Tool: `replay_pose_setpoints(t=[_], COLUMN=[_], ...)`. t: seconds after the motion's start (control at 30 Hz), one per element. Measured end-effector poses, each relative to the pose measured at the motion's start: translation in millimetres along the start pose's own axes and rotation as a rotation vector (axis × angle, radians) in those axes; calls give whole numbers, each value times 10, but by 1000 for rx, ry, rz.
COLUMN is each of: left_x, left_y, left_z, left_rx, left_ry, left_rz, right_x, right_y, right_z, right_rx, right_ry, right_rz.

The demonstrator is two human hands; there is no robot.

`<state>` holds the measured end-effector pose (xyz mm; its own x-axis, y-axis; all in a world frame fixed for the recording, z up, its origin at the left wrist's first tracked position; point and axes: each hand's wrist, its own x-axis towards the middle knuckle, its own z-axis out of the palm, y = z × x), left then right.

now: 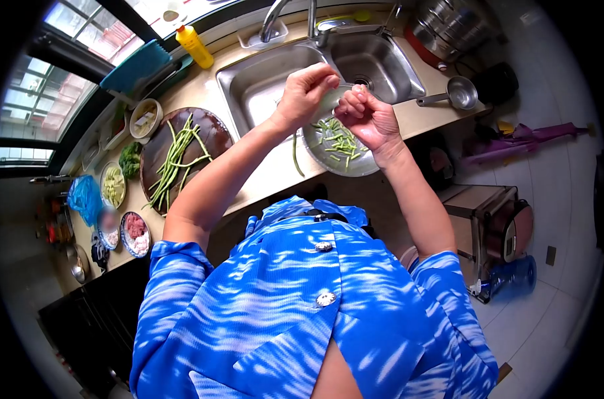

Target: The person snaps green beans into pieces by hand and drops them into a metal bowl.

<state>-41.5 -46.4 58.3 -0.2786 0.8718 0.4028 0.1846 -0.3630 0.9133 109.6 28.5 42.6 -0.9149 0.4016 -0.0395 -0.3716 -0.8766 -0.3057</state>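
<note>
My left hand (306, 95) is closed in a pinch above the sink's front edge. A long green bean (296, 157) hangs down from behind its wrist, and its upper end is hidden. Close by on the right, my right hand (369, 120) has its fingers curled together, and whatever they may hold is hidden. Below both hands, a clear bowl (360, 169) contains several short cut pieces of green bean (339, 141). More long beans (177, 158) lie in a loose bundle on the round dark board (157, 149) to the left.
Behind the hands is a double steel sink (248, 74) with a tap (273, 23). A yellow bottle (194, 46), broccoli (130, 158), a plate of raw meat (135, 229) and a blue bag (84, 199) stand left. A saucepan (461, 93) sits at right.
</note>
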Motion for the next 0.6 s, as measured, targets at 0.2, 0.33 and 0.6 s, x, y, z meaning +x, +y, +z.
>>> replay_pose_setpoints(t=[0.2, 0.33, 0.6], left_x=[94, 176, 331], left_y=[-215, -198, 48], left_z=[36, 84, 85], left_rx=[181, 328, 398], left_ry=[-291, -435, -607], left_rz=[-302, -426, -666], right_x=[-96, -139, -60], right_y=[-206, -332, -397], right_z=[-583, -332, -33], right_rx=[-1815, -2111, -2405], right_ry=[293, 179, -229], right_rz=[-161, -490, -482])
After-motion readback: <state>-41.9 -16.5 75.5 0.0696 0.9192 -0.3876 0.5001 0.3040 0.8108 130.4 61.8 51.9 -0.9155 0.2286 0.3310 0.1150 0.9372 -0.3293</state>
